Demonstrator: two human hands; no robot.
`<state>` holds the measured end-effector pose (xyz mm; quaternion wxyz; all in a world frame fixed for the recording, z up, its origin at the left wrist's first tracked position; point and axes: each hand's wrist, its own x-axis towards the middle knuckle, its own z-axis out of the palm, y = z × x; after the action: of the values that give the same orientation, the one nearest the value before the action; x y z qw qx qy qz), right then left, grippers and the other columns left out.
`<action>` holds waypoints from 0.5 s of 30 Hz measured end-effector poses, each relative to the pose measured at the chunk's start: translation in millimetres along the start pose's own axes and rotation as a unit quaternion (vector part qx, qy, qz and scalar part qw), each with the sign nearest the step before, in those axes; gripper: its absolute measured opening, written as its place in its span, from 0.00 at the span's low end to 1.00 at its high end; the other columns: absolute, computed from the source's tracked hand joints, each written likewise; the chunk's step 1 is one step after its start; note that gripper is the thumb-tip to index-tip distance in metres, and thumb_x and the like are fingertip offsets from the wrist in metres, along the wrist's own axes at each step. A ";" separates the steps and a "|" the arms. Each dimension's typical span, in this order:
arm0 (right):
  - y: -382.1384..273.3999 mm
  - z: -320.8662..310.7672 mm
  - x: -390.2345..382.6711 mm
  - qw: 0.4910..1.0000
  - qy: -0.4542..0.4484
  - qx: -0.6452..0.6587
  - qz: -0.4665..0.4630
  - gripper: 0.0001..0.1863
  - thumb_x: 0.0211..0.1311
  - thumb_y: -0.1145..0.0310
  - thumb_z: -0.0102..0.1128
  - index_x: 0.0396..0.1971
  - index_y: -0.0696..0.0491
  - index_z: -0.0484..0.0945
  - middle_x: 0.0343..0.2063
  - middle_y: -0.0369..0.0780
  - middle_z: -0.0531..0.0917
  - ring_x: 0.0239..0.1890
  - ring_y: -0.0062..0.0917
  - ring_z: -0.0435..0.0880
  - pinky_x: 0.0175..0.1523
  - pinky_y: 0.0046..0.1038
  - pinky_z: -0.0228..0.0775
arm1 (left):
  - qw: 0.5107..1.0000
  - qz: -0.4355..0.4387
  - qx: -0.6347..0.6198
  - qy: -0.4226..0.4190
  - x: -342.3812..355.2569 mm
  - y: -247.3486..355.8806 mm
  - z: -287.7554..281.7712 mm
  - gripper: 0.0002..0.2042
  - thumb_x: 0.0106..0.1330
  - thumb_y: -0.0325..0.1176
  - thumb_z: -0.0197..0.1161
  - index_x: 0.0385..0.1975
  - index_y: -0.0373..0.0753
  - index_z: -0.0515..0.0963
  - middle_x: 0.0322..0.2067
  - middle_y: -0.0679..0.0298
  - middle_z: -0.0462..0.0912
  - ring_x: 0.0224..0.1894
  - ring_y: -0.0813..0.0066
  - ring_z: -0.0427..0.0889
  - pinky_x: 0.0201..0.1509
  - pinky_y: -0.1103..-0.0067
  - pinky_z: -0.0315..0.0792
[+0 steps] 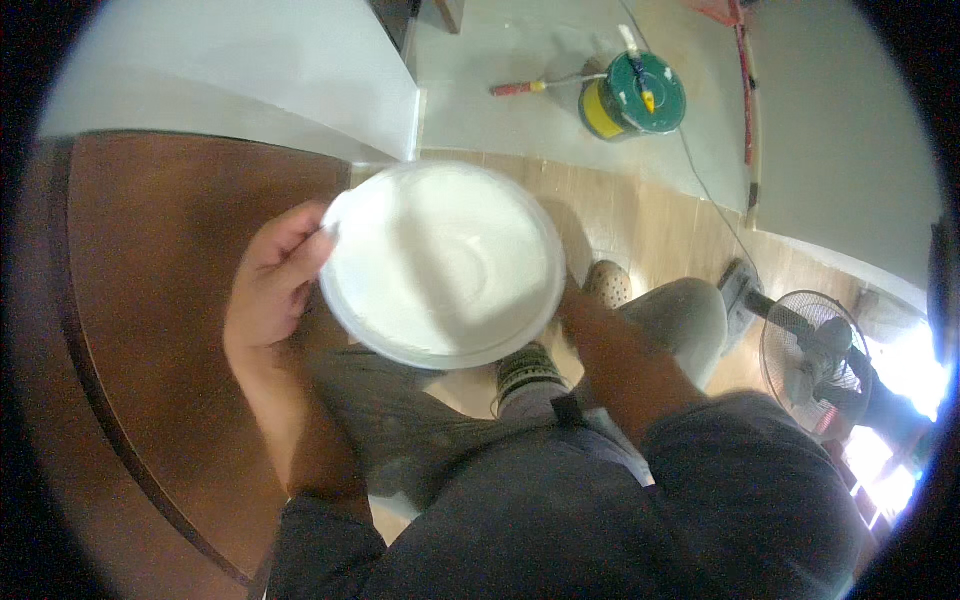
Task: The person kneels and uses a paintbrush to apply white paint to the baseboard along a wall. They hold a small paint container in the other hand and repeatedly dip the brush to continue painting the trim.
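Note:
A round white lid-like disc (pixel 440 270), with a raised rim and a faint ring in the middle, is held up above my lap. My left hand (pixel 285 270) grips its upper-left rim, thumb at the edge and fingers closed round it. My right hand (pixel 572 315) is at the right edge of the disc, with its fingers hidden behind it.
My bent legs (pixel 670 335) and a beige clog (pixel 608 283) are below. Ahead stand a green-and-yellow bucket (pixel 600 110) with a brush on top and a roller (pixel 517 88) beside it. A standing fan (pixel 815 360) is at right, a brown wooden panel (pixel 170 300) at left.

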<state>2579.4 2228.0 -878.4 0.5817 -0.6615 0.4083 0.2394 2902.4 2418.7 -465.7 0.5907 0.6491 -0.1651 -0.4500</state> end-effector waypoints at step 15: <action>-353.5 -303.7 -143.5 0.938 0.188 -0.123 -0.264 0.04 0.56 0.72 0.56 0.30 0.52 0.78 0.22 0.37 0.78 0.22 0.24 0.78 0.23 0.26 0.67 | 0.989 -0.081 -0.076 0.094 -56.1 -94.2 -101.8 0.21 0.71 0.44 0.58 0.57 0.37 0.75 0.50 0.62 0.82 0.51 0.70 0.81 0.54 0.70 0.76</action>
<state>2741.5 1968.9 -498.5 0.4506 -0.8451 0.2877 -0.0031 2921.5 2546.8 -540.5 0.6132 0.6528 -0.0212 -0.4443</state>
